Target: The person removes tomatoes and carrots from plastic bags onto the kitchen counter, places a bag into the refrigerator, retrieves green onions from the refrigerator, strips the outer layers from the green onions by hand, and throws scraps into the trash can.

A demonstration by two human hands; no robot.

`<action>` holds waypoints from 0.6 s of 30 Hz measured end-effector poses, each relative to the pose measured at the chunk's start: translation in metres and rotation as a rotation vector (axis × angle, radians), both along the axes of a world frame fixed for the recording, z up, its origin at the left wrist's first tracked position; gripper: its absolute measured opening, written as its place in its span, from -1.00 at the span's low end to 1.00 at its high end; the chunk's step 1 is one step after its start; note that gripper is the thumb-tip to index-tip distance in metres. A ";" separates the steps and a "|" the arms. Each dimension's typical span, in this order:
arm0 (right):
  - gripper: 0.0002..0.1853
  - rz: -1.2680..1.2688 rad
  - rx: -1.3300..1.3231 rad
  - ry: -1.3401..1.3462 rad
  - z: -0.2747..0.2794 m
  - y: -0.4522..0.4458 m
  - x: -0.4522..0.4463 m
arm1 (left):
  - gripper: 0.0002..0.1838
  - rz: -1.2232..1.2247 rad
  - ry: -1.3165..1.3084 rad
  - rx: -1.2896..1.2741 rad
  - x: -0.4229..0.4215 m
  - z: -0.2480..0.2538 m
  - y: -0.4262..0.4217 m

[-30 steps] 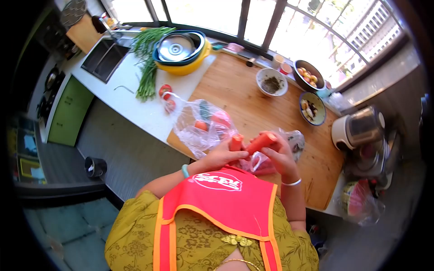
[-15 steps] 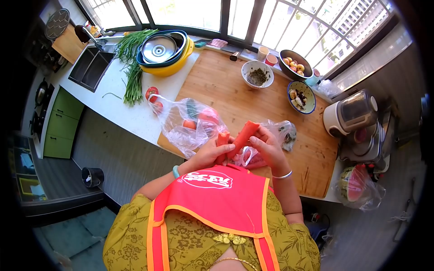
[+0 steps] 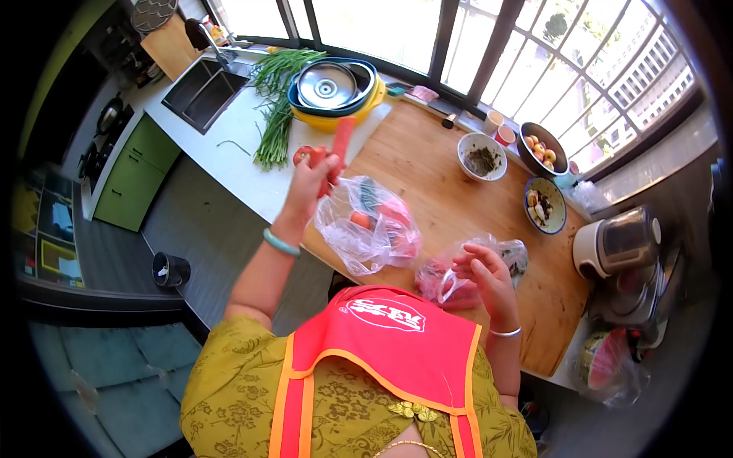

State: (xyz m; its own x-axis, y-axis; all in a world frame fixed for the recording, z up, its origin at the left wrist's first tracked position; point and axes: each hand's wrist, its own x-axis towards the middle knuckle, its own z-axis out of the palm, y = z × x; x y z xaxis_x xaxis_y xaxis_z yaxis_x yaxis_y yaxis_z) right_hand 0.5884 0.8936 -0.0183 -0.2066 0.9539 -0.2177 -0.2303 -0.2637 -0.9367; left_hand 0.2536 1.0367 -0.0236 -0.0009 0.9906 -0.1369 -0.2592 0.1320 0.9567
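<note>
Orange carrots [image 3: 343, 139], apparently two, jut from the left fingers [image 3: 329, 164]

Left hand [image 3: 311, 185] has shifted near the tomato [image 3: 301, 155], now holding both carrot pieces [image 3: 343, 137]. Right hand [image 3: 492, 282] has released its piece.

the left hand [image 3: 313, 182] grips, the right [image 3: 492, 281] opens.

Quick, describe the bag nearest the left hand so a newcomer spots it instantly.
Find the wooden board below the windows. The clear plastic bag sits at its near left corner. Unlike the bag beside the right hand, it shows a round orange-red item inside.
</note>
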 end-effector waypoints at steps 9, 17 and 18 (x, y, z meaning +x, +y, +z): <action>-0.70 -0.149 -0.013 -0.024 0.007 -0.015 0.014 | -0.87 0.064 0.383 -0.342 -0.061 -0.097 0.102; -0.72 -0.517 0.179 -0.260 -0.015 -0.040 0.060 | -0.74 0.227 0.839 0.172 -0.019 -0.092 0.104; -0.71 -0.553 0.186 -0.398 -0.020 -0.041 0.061 | -0.73 0.041 0.695 0.098 0.005 -0.068 0.092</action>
